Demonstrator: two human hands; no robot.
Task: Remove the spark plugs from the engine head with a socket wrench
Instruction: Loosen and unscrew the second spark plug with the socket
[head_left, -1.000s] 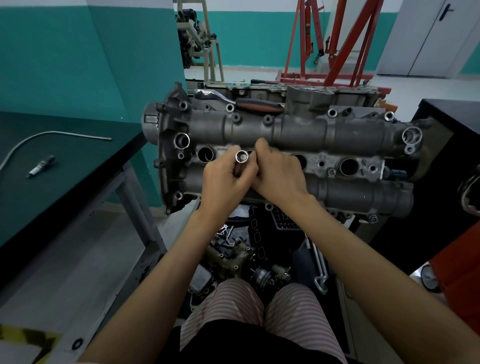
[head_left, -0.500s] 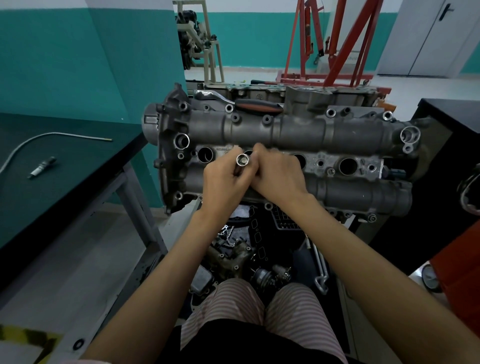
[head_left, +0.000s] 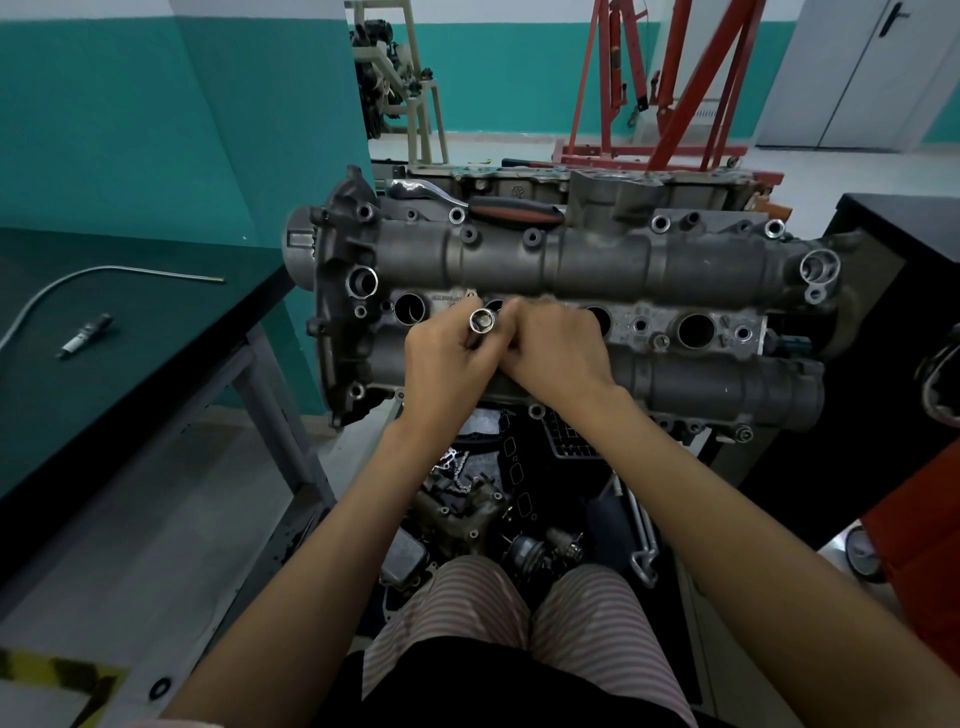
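Teal-walled workshop, engine head (head_left: 597, 270) on its stand: my left hand (head_left: 447, 371) grips the socket (head_left: 482, 322) just above the second plug well, barely lower than before, right hand (head_left: 558, 353) pinching alongside, plug extraction pending.

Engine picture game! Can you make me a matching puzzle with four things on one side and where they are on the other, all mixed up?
Things:
1. socket
2. spark plug
3. ratchet wrench
4. red engine hoist

Places:
A. lying on the dark workbench at the left
B. standing on the floor behind the engine
C. held in the left hand
D. lying on top of the engine head, at its far edge

Pairs: 1-C, 2-A, 3-D, 4-B
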